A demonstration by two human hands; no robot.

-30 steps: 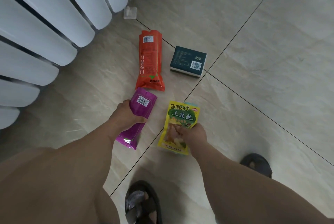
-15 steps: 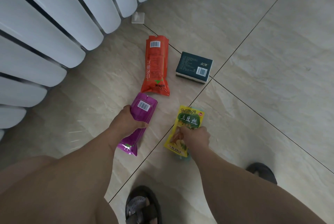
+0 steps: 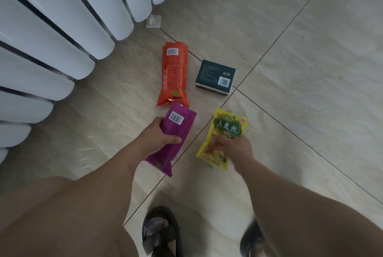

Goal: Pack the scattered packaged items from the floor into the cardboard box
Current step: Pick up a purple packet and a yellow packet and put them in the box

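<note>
My left hand [image 3: 158, 137] grips a long purple packet [image 3: 173, 134] around its middle; a barcode shows at the packet's far end. My right hand [image 3: 235, 147] holds a yellow snack pouch [image 3: 223, 132] with a green label, fingers over its lower half. Both packets appear raised a little off the tiled floor. Beyond them an orange packet [image 3: 173, 74] lies flat on the floor, its near end just under the purple packet's tip. A dark green box [image 3: 215, 76] with a barcode rests to its right. No cardboard box is in view.
A white radiator [image 3: 62, 28] fills the upper left. A small clear plastic piece [image 3: 153, 23] lies at its foot. My feet in dark sandals [image 3: 159, 234] stand at the bottom edge. Beige floor tiles [image 3: 310, 70] stretch to the right.
Both hands have lifted their packets slightly and drawn them nearer to me. The purple packet's tip now overlaps the orange packet's near end in view. The orange packet and green box stayed put.
</note>
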